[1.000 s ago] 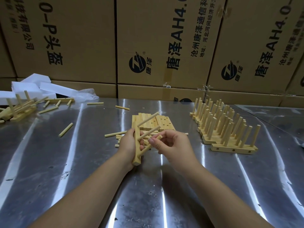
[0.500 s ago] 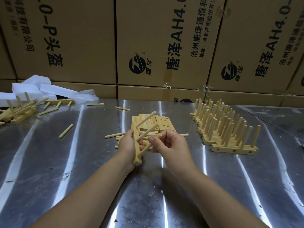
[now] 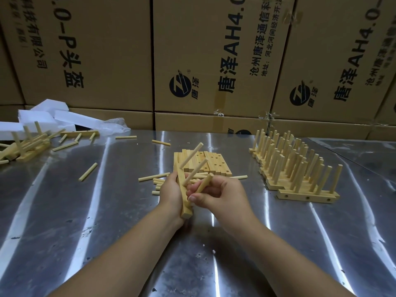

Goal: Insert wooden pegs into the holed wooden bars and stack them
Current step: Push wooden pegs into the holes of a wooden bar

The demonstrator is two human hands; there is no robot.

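My left hand [image 3: 170, 195] grips a holed wooden bar [image 3: 185, 207] held lengthwise above the steel table [image 3: 107, 221]. Two pegs [image 3: 191, 155] stick out of the bar, slanting up to the right. My right hand [image 3: 220, 195] pinches a third peg [image 3: 204, 183] whose lower end meets the bar near its lower part. Behind the hands lies a pile of empty holed bars [image 3: 211, 163], with loose pegs [image 3: 153, 176] beside it. A row of finished bars with upright pegs [image 3: 300, 168] stands at the right.
Cardboard boxes [image 3: 203, 61] wall off the back of the table. White foam pieces [image 3: 49, 116] and more pegged bars [image 3: 25, 146] lie at the far left. Single pegs [image 3: 87, 172] are scattered across the left half of the table.
The bar and both hands have stayed nearly in place. The right hand's peg has shifted slightly down toward the bar's lower part.
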